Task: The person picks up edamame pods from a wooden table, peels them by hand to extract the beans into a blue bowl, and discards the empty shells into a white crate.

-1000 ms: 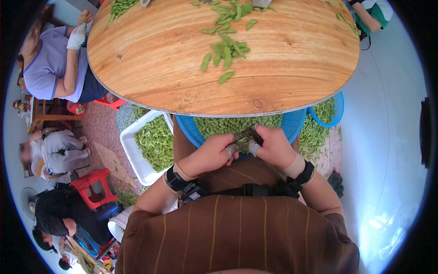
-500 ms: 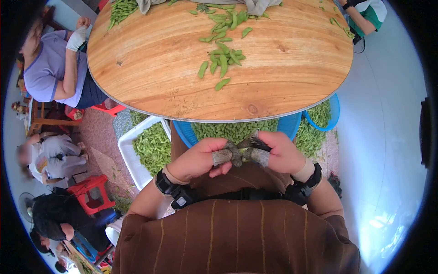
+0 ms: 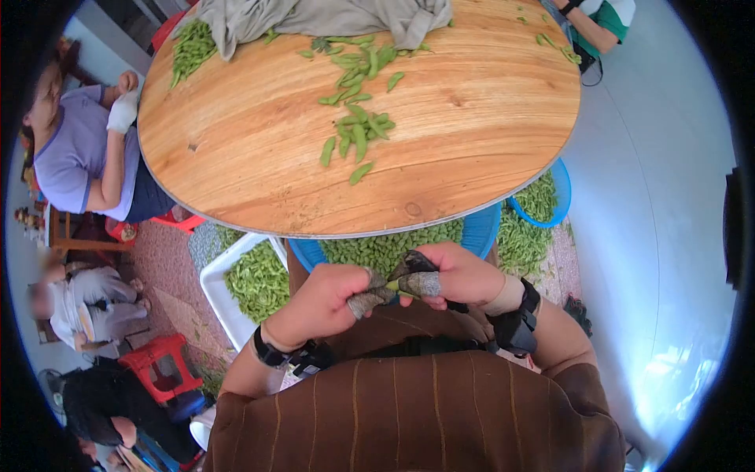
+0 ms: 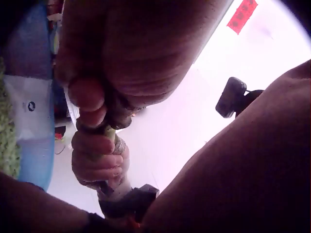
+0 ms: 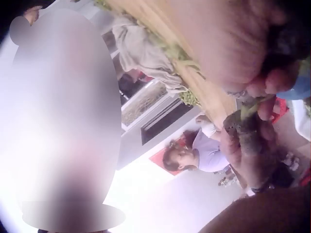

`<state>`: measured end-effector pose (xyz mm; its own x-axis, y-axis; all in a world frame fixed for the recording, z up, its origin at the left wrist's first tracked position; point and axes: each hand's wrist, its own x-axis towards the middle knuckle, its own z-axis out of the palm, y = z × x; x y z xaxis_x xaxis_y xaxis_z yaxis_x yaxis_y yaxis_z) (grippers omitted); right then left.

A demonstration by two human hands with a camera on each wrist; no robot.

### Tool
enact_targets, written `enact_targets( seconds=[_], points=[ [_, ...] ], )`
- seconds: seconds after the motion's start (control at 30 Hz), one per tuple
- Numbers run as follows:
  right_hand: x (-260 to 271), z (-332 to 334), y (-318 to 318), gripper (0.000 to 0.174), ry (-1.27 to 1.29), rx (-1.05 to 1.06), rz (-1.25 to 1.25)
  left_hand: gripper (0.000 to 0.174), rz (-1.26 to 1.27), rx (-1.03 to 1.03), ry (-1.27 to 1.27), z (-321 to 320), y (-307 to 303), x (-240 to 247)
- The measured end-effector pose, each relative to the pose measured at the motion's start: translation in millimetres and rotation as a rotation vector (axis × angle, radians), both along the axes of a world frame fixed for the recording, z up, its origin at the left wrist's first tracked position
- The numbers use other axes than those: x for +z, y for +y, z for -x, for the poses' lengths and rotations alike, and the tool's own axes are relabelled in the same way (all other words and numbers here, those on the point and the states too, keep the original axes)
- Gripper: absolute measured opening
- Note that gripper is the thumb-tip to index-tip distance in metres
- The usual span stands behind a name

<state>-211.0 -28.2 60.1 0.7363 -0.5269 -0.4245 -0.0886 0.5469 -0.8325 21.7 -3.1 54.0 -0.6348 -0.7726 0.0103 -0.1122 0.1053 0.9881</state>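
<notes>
A grey cloth (image 3: 263, 20) is spread over the far part of the wooden table (image 3: 472, 141). At the left, a lavender top (image 3: 85, 145) and a white glove (image 3: 123, 114) are worn by one person (image 3: 90, 165); a person in light clothing (image 3: 102, 295) is seen farther down. A red plastic stool (image 3: 157, 352) is placed on the floor (image 3: 173, 271) near a person in dark clothing (image 3: 118, 401).

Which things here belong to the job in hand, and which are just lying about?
Likely the job:
held pod
beans
basin
table
loose pods
white box

Seemingly just lying about:
cloth
red stool
</notes>
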Motion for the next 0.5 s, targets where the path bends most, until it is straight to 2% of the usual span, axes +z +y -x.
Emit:
enact_targets(
  seconds=[0.03, 0.1, 0.17, 0.2, 0.27, 0.3, 0.33, 0.37, 0.4, 0.43, 0.47, 0.5],
  points=[
    [-1.1, -0.8, 1.5, 0.014, -0.017, -0.012, -0.078, 0.011, 0.607, -0.021, -0.182, -0.6, -3.6, 0.5],
    [-0.9, 3.5, 0.3, 0.014, -0.071, 0.026, -0.157, 0.012, 0.635, -0.030, -0.212, -0.6, -4.2, 6.0],
    [1.2, 4.1, 0.0, 0.014, -0.125, 0.078, -0.248, 0.013, -0.159, -0.169, 0.032, -3.8, -0.8, 17.1],
    [6.4, 3.0, 1.2, 0.013, -0.195, 0.077, -0.316, 0.013, -0.169, -0.162, 0.030, -4.0, 1.2, 15.6],
    [16.5, 0.6, 1.0, 0.013, -0.267, 0.087, -0.396, 0.018, -0.699, -0.135, 0.277, -1.6, 5.7, 9.5],
    [22.0, -0.3, -1.3, 0.012, -0.160, 0.052, -0.138, 0.018, -0.703, -0.127, 0.274, 1.9, 8.4, 5.2],
    [24.0, -0.8, -1.9, 0.012, -0.052, 0.013, 0.119, 0.025, -0.878, -0.087, 0.466, 7.7, 11.2, -1.0],
    [19.8, -0.7, -1.6, 0.012, -0.054, 0.015, 0.118, 0.032, -1.046, -0.046, 0.665, 12.9, 13.5, -8.4],
    [12.8, 0.0, -1.5, 0.011, -0.003, -0.006, 0.508, 0.041, -1.049, -0.070, 0.717, 17.3, 17.6, -13.0],
    [9.1, 0.9, -0.2, 0.010, 0.051, -0.031, 0.894, 0.041, -1.052, -0.068, 0.717, 16.8, 18.6, -15.2],
    [10.1, 2.8, -0.4, 0.010, 0.050, -0.030, 0.890, 0.032, -1.014, -0.092, 0.667, 16.5, 17.7, -15.6],
    [13.3, 4.6, -2.8, 0.009, 0.032, 0.011, 0.515, 0.024, -0.973, -0.117, 0.618, 16.6, 14.9, -12.7]
  ],
)
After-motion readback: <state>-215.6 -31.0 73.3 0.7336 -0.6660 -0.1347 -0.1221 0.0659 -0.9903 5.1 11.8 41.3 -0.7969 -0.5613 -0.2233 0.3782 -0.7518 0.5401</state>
